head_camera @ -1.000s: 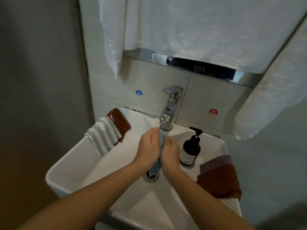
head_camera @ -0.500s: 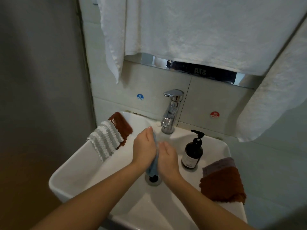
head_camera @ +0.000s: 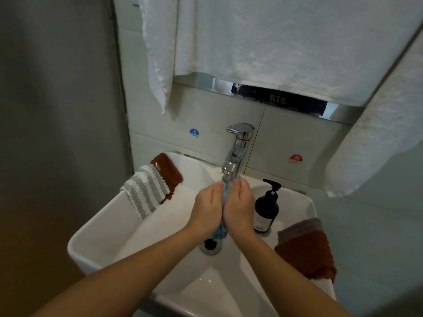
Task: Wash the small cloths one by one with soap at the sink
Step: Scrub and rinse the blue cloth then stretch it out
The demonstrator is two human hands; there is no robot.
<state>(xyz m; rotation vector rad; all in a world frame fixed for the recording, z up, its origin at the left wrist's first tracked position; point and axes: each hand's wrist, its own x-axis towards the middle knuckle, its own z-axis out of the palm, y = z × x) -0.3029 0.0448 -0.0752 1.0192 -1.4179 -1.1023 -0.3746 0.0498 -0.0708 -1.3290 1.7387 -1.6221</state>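
My left hand (head_camera: pixel 207 209) and my right hand (head_camera: pixel 239 209) press palm to palm over the sink (head_camera: pixel 91 236), with a small blue cloth (head_camera: pixel 220 232) squeezed between them. The fingers lie fairly straight and point towards the chrome tap (head_camera: pixel 238 147), just below its spout. The cloth's lower end hangs out under my wrists, above the drain (head_camera: pixel 210 244). A dark pump bottle of soap (head_camera: pixel 266 211) stands on the rim right of my right hand.
A grey-and-white striped cloth (head_camera: pixel 145 191) lies over a brown cloth (head_camera: pixel 169 170) on the sink's left rim. On the right rim a rust-brown cloth (head_camera: pixel 306 255) covers a purple-grey one (head_camera: pixel 299 226). White towels (head_camera: pixel 274 42) hang above the tap.
My palms have rubbed against each other with the cloth between them. Half a second ago the left hand was further forward; now both are level and closer to the spout.
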